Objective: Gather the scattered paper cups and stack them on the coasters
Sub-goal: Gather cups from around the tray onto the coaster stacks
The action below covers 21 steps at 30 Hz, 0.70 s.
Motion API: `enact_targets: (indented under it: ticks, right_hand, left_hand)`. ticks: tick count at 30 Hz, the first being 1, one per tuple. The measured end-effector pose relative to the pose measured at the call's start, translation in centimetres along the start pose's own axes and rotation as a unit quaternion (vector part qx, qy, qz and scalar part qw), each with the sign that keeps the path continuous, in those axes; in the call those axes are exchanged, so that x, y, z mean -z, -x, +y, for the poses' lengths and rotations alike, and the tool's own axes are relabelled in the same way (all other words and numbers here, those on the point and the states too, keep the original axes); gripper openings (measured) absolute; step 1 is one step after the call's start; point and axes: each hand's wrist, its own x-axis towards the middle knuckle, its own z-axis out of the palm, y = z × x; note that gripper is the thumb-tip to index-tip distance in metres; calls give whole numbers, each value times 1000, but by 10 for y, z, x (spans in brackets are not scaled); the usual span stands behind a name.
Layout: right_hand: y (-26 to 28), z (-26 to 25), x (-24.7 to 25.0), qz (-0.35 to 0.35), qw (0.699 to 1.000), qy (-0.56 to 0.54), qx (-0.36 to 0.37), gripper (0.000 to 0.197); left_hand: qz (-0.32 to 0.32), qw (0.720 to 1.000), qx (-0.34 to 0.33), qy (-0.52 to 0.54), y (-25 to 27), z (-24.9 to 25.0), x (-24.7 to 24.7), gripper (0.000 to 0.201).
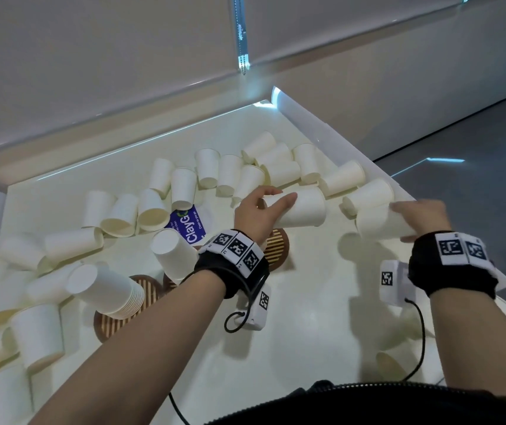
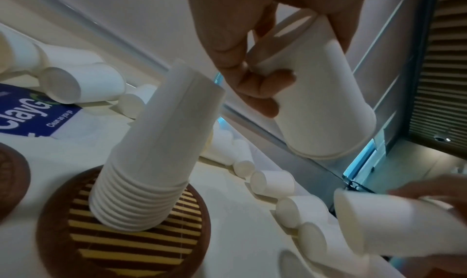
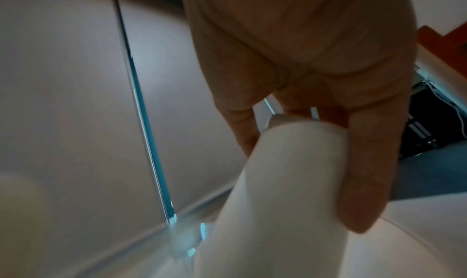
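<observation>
Above the coasters, a cup (image 1: pixel 299 207) is gripped by the left hand (image 1: pixel 256 214), fingers and thumb curled round its narrow end, its mouth turned down and rightward in the left wrist view. Just right of it, a second cup (image 1: pixel 378 222) is clasped by the right hand (image 1: pixel 423 217); its outline is smeared by motion blur in the head view, and in the right wrist view its wall fills the lower frame with a thumb (image 3: pixel 366 172) pressed along it.

Below the left grip a stack (image 2: pixel 154 158) of nested cups is seen mouth-down on a striped brown coaster (image 2: pixel 126 250). A second stack (image 1: pixel 107 289) stands nearer the left wrist on another coaster (image 1: pixel 109 325), and a third coaster (image 1: pixel 277 246) is partly covered by the left wrist strap.

Beyond both grips, loose cups (image 1: pixel 282 170) are strewn on their sides across the white table (image 1: pixel 291 332), touching one another in a row toward the far edge; more are piled at the left. Further cups at the lower right are cut off by the right forearm and too blurred to count.

Left of the held cup, a blue card (image 1: pixel 188 225) lies flat, part-covered by cups; "ClayG" and "Clean as you go" can be read on it. Square black-and-white markers are worn on both wrist straps.
</observation>
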Motion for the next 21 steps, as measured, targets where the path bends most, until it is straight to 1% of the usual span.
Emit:
enact_targets:
  ticks: [2,3,5,6,8,9,11,13,15,17,19,21]
  right_hand:
    - [8,-18,6,-48,991,-124,-21,46]
    - [14,-26,6,-79,983,-166,-27,40]
    - [29,-38,1,-162,964,-208,-34,20]
    - [37,-42,-5,-208,953,-217,-43,16]
    - [52,-45,-19,-276,929,-236,-67,17]
    - [60,-45,-26,-294,921,-244,-79,20]
    - [74,-45,-40,-310,915,-243,-92,24]
    - [84,-46,-53,-310,917,-234,-87,23]
    - [90,-47,-63,-305,919,-237,-77,23]
    - [95,-49,-71,-309,919,-236,-59,26]
    - [102,-52,-76,-314,920,-233,-43,25]
    - [107,-55,-79,-315,919,-233,-40,24]
  left_hand:
    - [19,999,4,31,-2,5,9,39]
    - [30,998,11,58,-3,8,13,43]
    - [43,992,29,111,-5,12,18,50]
    - [48,991,31,125,-4,14,20,52]
    - [45,991,26,123,-1,15,22,52]
    - [40,993,21,108,1,15,23,54]
    - [17,997,17,77,6,12,27,57]
    - [-17,997,24,69,12,11,35,60]
    - [-47,998,27,45,15,10,43,68]
    - [-70,998,6,2,17,11,51,68]
    - [-68,997,-15,-20,18,12,59,61]
    - [-47,999,-23,-9,17,17,66,57]
